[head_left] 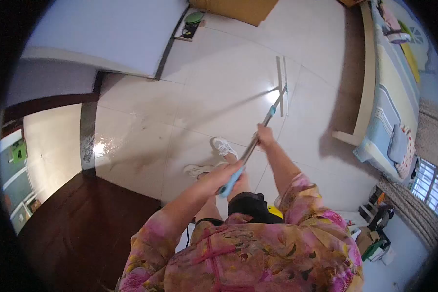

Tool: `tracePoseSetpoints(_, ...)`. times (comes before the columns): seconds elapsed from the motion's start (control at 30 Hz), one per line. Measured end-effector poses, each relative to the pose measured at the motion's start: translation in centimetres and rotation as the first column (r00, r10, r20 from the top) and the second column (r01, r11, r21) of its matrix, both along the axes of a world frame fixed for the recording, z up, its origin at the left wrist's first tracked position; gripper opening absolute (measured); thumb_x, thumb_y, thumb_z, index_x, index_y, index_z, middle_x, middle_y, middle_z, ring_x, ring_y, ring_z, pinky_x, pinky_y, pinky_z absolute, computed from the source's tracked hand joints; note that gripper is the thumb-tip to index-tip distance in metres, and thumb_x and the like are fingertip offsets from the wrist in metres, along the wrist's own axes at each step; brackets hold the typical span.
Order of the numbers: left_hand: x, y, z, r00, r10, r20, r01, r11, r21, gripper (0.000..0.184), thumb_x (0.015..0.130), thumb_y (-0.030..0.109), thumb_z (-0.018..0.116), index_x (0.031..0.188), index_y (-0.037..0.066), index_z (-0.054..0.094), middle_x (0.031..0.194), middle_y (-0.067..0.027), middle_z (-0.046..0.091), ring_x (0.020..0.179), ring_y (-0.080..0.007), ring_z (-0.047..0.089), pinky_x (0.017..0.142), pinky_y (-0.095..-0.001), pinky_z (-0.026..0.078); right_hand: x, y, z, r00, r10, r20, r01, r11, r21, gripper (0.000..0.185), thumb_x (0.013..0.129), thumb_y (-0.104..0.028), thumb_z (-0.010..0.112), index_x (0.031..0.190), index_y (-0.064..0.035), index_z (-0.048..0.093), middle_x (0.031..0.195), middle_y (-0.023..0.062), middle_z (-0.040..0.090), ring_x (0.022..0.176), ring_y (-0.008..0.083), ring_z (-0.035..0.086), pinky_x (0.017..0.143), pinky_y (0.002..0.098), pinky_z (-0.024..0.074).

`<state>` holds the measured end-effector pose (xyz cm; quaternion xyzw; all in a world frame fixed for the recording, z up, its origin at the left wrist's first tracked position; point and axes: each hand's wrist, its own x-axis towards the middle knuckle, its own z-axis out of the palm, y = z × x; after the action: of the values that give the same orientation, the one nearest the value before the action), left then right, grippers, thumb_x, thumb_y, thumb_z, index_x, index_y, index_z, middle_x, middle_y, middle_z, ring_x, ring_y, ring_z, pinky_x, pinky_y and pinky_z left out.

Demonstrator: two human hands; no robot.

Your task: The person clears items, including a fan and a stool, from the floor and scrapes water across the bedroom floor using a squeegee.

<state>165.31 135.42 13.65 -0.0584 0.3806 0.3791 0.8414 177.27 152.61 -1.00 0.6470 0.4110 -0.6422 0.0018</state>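
A long pole with blue grips [250,146] runs diagonally from near my body out to a wide, thin floor squeegee head [281,87] on the tiles. My left hand [220,179] is wrapped round the pole's blue end, close to my waist. Farther along the shaft, my right hand [264,136] is closed round the metal part. The squeegee head lies on the pale tiled floor [219,87], beside a bright reflection. Wet patches shine on the floor at the left.
My white shoes [222,146] stand below the pole. A bed [384,97] lines the right side. Dark red furniture [92,228] fills the lower left, a white cabinet [107,34] the upper left. Cardboard [238,9] lies at the top; assorted items [372,238] sit lower right.
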Motion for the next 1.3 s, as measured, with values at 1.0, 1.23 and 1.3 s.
tracePoseSetpoints(1.0, 0.5, 0.7, 6.9, 0.885, -0.121, -0.449, -0.007, 0.962, -0.273, 0.021, 0.081, 0.028, 0.043, 0.090, 0.010, 0.037, 0.056, -0.0006, 0.039, 0.039, -0.0073, 0.035, 0.032, -0.0200, 0.027, -8.6, -1.5, 3.1, 0.718, -0.640, -0.273, 0.475, 0.738, -0.479, 0.024, 0.080, -0.025, 0.046, 0.067, -0.0078, 0.035, 0.051, 0.0015, 0.036, 0.037, 0.0102, 0.033, 0.031, 0.0222, 0.0281)
tracePoseSetpoints(1.23, -3.4, 13.8, -0.4, 0.918, 0.219, -0.331, -0.265, 0.959, -0.101, 0.020, 0.080, 0.025, 0.043, 0.079, 0.005, 0.043, 0.063, -0.0019, 0.046, 0.043, -0.0069, 0.039, 0.033, -0.0186, 0.029, -10.3, 12.8, -4.8, 0.809, -0.524, -0.265, 0.460, 0.846, -0.269, 0.039, 0.083, -0.037, 0.032, 0.064, -0.0041, 0.039, 0.051, 0.0068, 0.040, 0.041, 0.0187, 0.042, 0.038, 0.0319, 0.0389)
tracePoseSetpoints(1.3, -3.2, 11.6, -2.3, 0.917, 0.294, -0.269, -0.334, 0.936, -0.116, 0.019, 0.080, 0.025, 0.045, 0.079, 0.005, 0.043, 0.062, -0.0015, 0.046, 0.043, -0.0070, 0.039, 0.033, -0.0187, 0.029, -11.7, 12.3, -5.6, 0.962, -0.267, -0.048, 0.261, 0.958, -0.116, 0.026, 0.080, -0.024, 0.040, 0.068, -0.0020, 0.043, 0.054, 0.0118, 0.048, 0.047, 0.0219, 0.051, 0.040, 0.0354, 0.0422)
